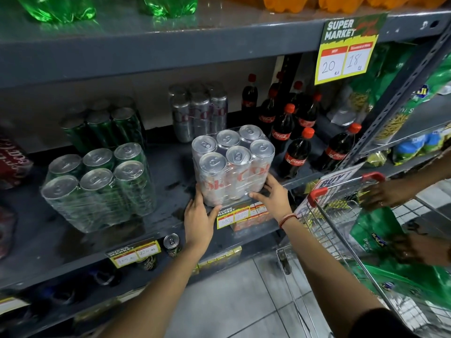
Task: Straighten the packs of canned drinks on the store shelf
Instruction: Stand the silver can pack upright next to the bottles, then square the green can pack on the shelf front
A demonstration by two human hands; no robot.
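Both hands on one shrink-wrapped pack: left hand (199, 219) flat against the near-left lower corner of the silver can pack (233, 164), fingers together along the side, thumb across the near face; right hand (272, 193) spread on the near-right lower corner, fingers splayed over the wrap, thumb pointing left along the bottom edge. Neither closed into a fist, both pressed to the plastic.

Six cans, upright, tops up, two rows of three. Long side running from near left to far right, so skewed against the front edge of the grey shelf (73, 230) rather than square with it. Printed red lettering facing near. Standing at the shelf's front lip, just above a yellow price tag (233, 217).

To the left, well apart: green can pack (97, 186), also upright, six tops showing. Farther back: second silver pack (199, 111) and second green pack (105, 125). To the right: cola bottles (296, 152) with red caps. Near right: wire trolley (341, 211) with red handle corners.
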